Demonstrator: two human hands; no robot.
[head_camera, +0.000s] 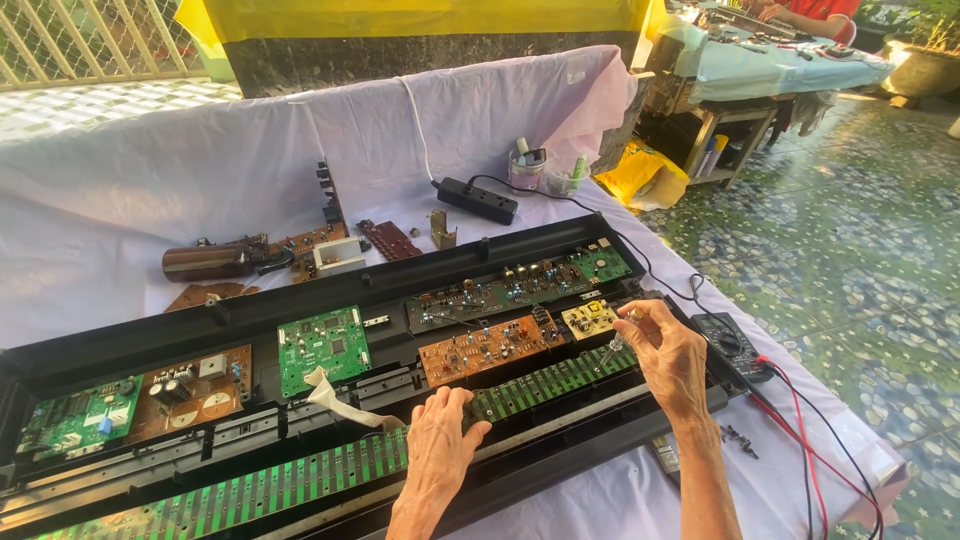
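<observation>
The left hand (437, 440) is laid flat, fingers loosely spread, on the long green key-contact circuit strip (300, 482) near the case's front. A small clear-handled screwdriver (612, 350) is pinched in the right hand (668, 355), fingers curled, above the strip's right end.

A long green circuit strip (540, 385) lies flat under the left hand (440, 440), slanting toward the right hand (668, 352).
</observation>
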